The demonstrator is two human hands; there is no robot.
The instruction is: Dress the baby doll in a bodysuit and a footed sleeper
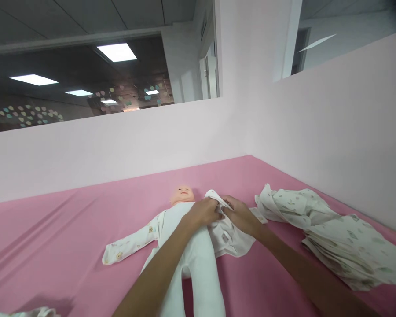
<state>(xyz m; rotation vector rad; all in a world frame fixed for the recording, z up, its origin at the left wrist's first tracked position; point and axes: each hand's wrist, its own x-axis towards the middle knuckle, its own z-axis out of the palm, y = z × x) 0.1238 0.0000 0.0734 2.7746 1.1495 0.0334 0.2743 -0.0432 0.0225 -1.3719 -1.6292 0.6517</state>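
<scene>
A baby doll (201,259) with a white cloth body lies on its back, its head at the far end. One arm, at image left, is in a printed long sleeve (132,247) of a white baby shirt. The rest of the shirt (236,244) spreads beside the doll's other side. My left hand (203,212) reaches across the doll's chest, fingers closed on the shirt's edge. Close by, my right hand (242,215) pinches the same bunched fabric. The doll's arm on this side is hidden by my hands and the cloth.
A pink sheet (69,237) covers the surface. A crumpled leaf-print cloth (353,242) lies at the right, by the white side wall (350,132). Another piece of fabric (41,312) shows at the bottom left. A white wall (119,149) with a window stands behind.
</scene>
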